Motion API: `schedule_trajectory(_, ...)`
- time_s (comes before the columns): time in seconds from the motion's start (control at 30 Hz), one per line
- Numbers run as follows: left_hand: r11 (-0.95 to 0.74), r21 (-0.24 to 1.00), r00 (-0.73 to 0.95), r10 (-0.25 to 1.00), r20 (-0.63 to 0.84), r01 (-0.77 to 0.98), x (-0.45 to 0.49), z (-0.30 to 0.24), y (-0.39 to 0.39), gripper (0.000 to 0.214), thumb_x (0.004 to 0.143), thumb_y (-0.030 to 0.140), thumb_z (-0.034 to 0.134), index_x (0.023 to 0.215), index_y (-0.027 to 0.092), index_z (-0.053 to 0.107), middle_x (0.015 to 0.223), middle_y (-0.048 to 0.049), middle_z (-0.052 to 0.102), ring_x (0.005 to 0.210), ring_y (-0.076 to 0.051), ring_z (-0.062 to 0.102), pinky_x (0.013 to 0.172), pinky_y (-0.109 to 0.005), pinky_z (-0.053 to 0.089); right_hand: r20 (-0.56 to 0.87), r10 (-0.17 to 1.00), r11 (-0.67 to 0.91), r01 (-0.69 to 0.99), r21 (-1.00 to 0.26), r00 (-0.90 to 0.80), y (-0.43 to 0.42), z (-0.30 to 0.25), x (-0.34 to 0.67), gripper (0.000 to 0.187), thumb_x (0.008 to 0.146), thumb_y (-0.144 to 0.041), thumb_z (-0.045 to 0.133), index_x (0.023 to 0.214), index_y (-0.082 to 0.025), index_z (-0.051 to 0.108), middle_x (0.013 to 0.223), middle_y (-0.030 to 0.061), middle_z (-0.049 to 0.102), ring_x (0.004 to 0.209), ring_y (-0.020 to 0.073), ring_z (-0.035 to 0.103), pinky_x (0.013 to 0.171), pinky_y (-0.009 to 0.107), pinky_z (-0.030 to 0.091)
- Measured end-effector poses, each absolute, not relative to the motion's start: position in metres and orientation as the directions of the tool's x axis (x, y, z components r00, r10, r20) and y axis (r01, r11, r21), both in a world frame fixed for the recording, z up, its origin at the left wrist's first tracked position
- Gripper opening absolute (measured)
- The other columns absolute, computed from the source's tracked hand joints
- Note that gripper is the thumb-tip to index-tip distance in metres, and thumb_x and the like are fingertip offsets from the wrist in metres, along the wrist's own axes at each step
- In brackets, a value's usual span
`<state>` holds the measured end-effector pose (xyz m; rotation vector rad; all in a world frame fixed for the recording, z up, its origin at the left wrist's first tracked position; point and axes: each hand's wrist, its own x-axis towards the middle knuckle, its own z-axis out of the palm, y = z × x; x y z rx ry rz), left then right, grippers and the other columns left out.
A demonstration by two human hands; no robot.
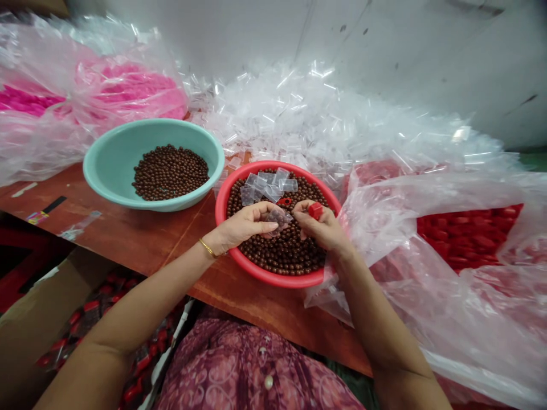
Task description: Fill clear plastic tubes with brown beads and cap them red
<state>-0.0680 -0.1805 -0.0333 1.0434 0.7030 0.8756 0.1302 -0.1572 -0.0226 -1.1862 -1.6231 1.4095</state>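
Over a red basin (273, 280) of round brown balls (286, 250), my left hand (245, 225) pinches a small clear plastic box (277, 221) that has brown balls in it. Close by on the right, my right hand (322, 228) is closed with a red cap (315, 210) held between its curled fingers. Its fingertips are near the open end of the clear box; I cannot tell if they touch it. Several empty clear boxes (267, 183) lie on the balls behind my hands, beside a red piece (284, 201).
A turquoise basin (106, 188) with more brown balls stands left. Loose clear boxes (290, 114) are heaped along the wall. A plastic bag of red caps (465, 233) lies right, bags of pink pieces (132, 91) back left. Below the table edge, a carton (51, 290) holds red-capped boxes.
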Motion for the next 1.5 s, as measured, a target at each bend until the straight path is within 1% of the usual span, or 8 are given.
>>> schedule_trajectory(0.17,0.223,0.943,0.44,0.893,-0.095,-0.248,-0.066,-0.033,-0.181,0.034,0.068,0.018,0.068,0.101,0.014,0.058,0.097,-0.0043,0.064,0.081,-0.01,0.057,0.072,-0.023,0.044,-0.186,0.922,-0.109,0.231,-0.967,-0.341,-0.161,-0.025,0.132,0.037,0.075,-0.048,0.056,0.101,-0.021,0.053,0.058,-0.0084,0.041,0.043,0.0069,0.035,0.034,0.019,0.04)
schedule_trajectory(0.4,0.132,0.977,0.406,0.912,-0.053,-0.169,-0.064,-0.034,-0.18,0.027,0.071,0.014,0.064,0.097,0.013,0.059,0.092,-0.0019,0.062,0.082,-0.009,0.055,0.077,-0.024,0.044,-0.023,0.935,0.071,0.248,-0.966,-0.354,-0.168,-0.025,0.131,0.039,0.08,-0.056,0.053,0.068,-0.019,0.049,0.061,-0.0045,0.048,0.046,0.0053,0.045,0.044,0.02,0.042)
schedule_trajectory(0.63,0.171,0.97,0.439,0.895,-0.08,-0.173,-0.061,-0.037,-0.18,0.028,0.071,0.019,0.065,0.097,0.013,0.055,0.082,0.0009,0.058,0.07,-0.008,0.056,0.067,-0.021,0.045,-0.065,0.965,0.0,0.245,-0.97,-0.256,-0.177,-0.024,0.126,0.046,0.08,-0.062,0.049,0.099,-0.021,0.054,0.054,-0.0092,0.039,0.037,0.0059,0.035,0.034,0.019,0.036)
schedule_trajectory(0.73,0.158,0.973,0.441,0.895,-0.07,-0.167,-0.061,-0.039,-0.181,0.03,0.071,0.021,0.064,0.099,0.014,0.055,0.085,0.0003,0.058,0.071,-0.008,0.057,0.063,-0.02,0.044,0.081,0.952,0.184,0.343,-0.921,-0.294,-0.179,-0.023,0.123,0.034,0.083,-0.051,0.053,0.099,-0.021,0.055,0.063,-0.0056,0.052,0.042,0.0063,0.042,0.041,0.021,0.042)
schedule_trajectory(0.83,0.131,0.979,0.438,0.897,-0.051,-0.155,-0.061,-0.04,-0.181,0.03,0.073,0.023,0.063,0.1,0.014,0.055,0.089,-0.001,0.058,0.072,-0.008,0.056,0.061,-0.02,0.044,0.31,0.893,0.441,0.499,-0.746,-0.327,-0.178,-0.024,0.122,0.024,0.086,-0.04,0.053,0.094,-0.019,0.061,0.079,0.002,0.066,0.062,0.0115,0.059,0.061,0.025,0.049)
schedule_trajectory(0.93,0.119,0.986,0.46,0.886,-0.052,-0.116,-0.06,-0.039,-0.181,0.03,0.075,0.026,0.061,0.101,0.014,0.053,0.086,-0.0012,0.057,0.069,-0.009,0.055,0.058,-0.02,0.043,0.41,0.844,0.535,0.602,-0.593,-0.346,-0.176,-0.027,0.122,0.027,0.088,-0.037,0.048,0.095,-0.018,0.067,0.085,0.0063,0.071,0.074,0.0167,0.066,0.07,0.028,0.051)
schedule_trajectory(1.1,-0.051,0.998,0.379,0.924,0.055,-0.021,-0.059,-0.043,-0.18,0.023,0.076,0.023,0.058,0.097,0.014,0.054,0.086,-0.0012,0.057,0.075,-0.011,0.052,0.067,-0.024,0.044,0.42,0.814,0.581,0.602,-0.548,-0.402,-0.18,-0.028,0.116,0.036,0.092,-0.034,0.042,0.113,-0.017,0.065,0.101,0.0082,0.072,0.085,0.0184,0.069,0.075,0.028,0.053)
schedule_trajectory(1.5,-0.189,0.946,0.405,0.912,0.069,0.263,-0.057,-0.044,-0.184,0.018,0.071,0.025,0.061,0.084,0.014,0.055,0.077,0.001,0.057,0.072,-0.012,0.05,0.067,-0.026,0.042,0.34,0.704,0.708,0.579,-0.403,-0.624,-0.182,-0.021,0.126,0.034,0.095,-0.03,0.037,0.103,-0.017,0.067,0.069,0.0022,0.069,0.057,0.0116,0.063,0.055,0.021,0.047)
